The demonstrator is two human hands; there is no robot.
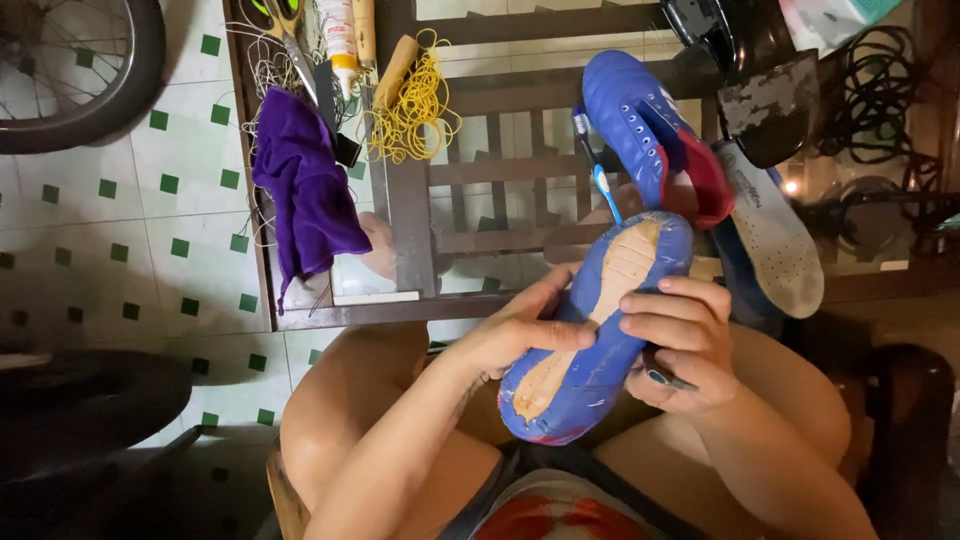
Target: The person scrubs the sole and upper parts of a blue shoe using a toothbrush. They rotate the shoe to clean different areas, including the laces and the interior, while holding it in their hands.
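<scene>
You held the blue shoe (585,330) sole-up over your lap, its long axis running from near-left to far-right. Your left hand (520,335) gripped its left edge, thumb laid across the sole. Your right hand (675,345) curled over the right edge, also pinching a small tool (668,379). Beyond, on the counter (410,215), lay the second shoe (650,135), toothbrush (597,170), insole (775,235), purple cloth (305,190) and yellow cord (415,105).

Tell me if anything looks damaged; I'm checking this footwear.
Yes. The blue shoe held sole-up by the left hand and right hand has bare tan patches at heel and forefoot, as if the outsole is gone.
</scene>
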